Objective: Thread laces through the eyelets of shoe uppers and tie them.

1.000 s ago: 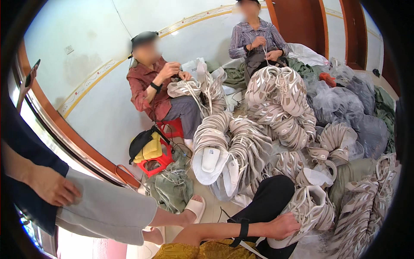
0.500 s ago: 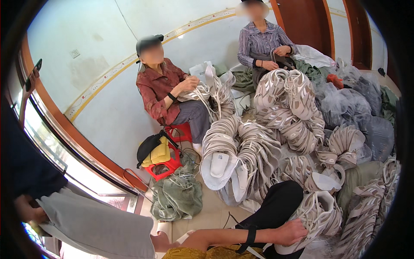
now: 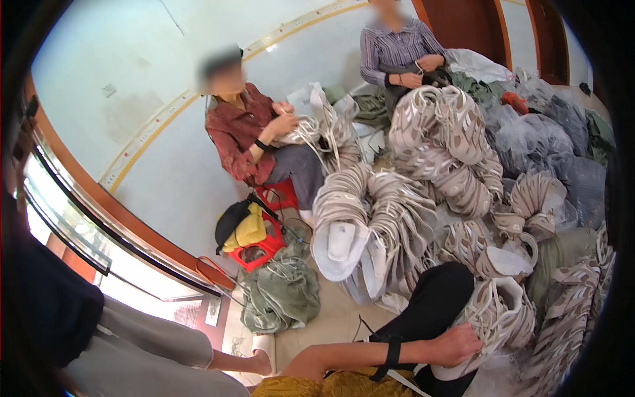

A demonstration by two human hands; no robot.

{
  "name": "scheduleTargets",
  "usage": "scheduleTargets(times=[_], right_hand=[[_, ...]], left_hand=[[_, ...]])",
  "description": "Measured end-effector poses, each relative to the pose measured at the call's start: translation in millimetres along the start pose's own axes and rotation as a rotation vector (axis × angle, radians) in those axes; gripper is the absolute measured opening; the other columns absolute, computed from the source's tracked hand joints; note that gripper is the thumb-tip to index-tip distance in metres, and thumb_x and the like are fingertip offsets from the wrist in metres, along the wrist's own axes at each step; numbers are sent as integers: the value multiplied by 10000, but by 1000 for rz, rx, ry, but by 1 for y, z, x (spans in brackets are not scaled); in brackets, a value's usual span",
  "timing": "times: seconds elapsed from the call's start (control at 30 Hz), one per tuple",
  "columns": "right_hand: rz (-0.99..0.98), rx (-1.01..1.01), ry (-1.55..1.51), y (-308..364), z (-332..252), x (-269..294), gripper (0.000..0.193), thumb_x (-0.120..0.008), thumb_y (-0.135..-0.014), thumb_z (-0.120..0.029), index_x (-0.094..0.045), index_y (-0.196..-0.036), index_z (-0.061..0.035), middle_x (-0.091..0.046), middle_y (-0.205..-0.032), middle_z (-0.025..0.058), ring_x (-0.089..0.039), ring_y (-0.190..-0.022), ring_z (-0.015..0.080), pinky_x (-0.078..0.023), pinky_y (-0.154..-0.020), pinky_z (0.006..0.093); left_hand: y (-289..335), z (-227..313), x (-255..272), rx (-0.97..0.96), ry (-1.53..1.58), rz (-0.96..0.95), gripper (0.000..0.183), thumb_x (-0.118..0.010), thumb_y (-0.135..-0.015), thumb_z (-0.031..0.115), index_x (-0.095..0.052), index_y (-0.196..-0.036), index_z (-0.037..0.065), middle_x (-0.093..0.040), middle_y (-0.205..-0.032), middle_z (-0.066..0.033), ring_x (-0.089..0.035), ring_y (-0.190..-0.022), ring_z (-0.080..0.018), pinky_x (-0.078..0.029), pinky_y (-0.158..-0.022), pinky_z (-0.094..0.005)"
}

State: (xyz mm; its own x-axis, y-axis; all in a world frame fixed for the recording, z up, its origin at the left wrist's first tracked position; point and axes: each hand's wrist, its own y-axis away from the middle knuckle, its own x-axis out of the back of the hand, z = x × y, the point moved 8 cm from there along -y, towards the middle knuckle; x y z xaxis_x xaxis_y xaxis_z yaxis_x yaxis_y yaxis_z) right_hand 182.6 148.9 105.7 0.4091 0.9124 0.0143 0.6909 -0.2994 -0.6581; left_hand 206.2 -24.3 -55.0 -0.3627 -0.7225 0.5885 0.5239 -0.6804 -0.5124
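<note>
From my end of the link I have just one of the wearer's hands: the left hand (image 3: pixel 456 345), fingers curled in, set against the laced side of a beige-and-white shoe upper (image 3: pixel 491 325) at the lower right, just beside the black trouser leg (image 3: pixel 440 298). The fingertips are turned away from me, so I cannot tell whether they pinch the upper or only press on it; the right hand is out of my view. The upper's lower edge is partly covered by that hand, and more uppers nested behind it show only in part. On the far right, a long row of stacked uppers (image 3: pixel 549 331) runs into the dark lens rim. At the left, the standing person (image 3: pixel 56 308) is cropped by the same rim, and I can't make out the dark object (image 3: pixel 31 106) above. The seated co-worker in red (image 3: pixel 231 135) has busy, blurred fingers around another upper; the top edge cuts off the head of the co-worker in stripes (image 3: pixel 400 49). As for writing, a pale insole (image 3: pixel 340 243) at the front of the middle stack bears a small mark too tiny for me to read, and the whitish package (image 3: pixel 301 99) behind the red shirt is too blurred to make out.
</note>
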Motion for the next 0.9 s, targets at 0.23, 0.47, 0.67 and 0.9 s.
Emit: scheduleTargets(times=[0.23, 0.47, 0.67, 0.9], right_hand=[[-64, -7, 24, 2, -19, -5, 165, -585, -716, -76, -610, -868, -19, -566, -725, 60, -543, -650, 148, -442, -605, 279], [-64, 27, -53, 4, -30, -40, 163, -590, -720, -77, -614, -872, -23, -571, -716, 59, -547, -642, 148, -445, -599, 280], [-82, 42, -53, 5, -42, -51, 161, -595, -723, -78, -618, -874, -25, -575, -709, 58, -551, -635, 148, -447, -595, 280], [-94, 55, -101, 7, -52, -76, 160, -600, -728, -79, -622, -877, -29, -579, -700, 57, -555, -627, 148, -449, -589, 281]], left_hand=[[1, -1, 18, 3, -38, -8, 115, -589, -709, 75, -479, -729, 49, -470, -652, -91, -496, -667, -271, -379, -682, -364], [3, -4, 5, -14, -36, -15, 120, -598, -702, 75, -487, -740, 48, -469, -651, -93, -495, -670, -279, -383, -689, -359], [5, -8, 15, 9, -74, -34, 137, -615, -695, 87, -497, -754, 49, -485, -665, -83, -508, -680, -274, -393, -683, -361], [4, -5, 11, 2, -11, -13, 135, -608, -696, 73, -482, -742, 50, -474, -660, -94, -504, -674, -275, -385, -678, -361]])
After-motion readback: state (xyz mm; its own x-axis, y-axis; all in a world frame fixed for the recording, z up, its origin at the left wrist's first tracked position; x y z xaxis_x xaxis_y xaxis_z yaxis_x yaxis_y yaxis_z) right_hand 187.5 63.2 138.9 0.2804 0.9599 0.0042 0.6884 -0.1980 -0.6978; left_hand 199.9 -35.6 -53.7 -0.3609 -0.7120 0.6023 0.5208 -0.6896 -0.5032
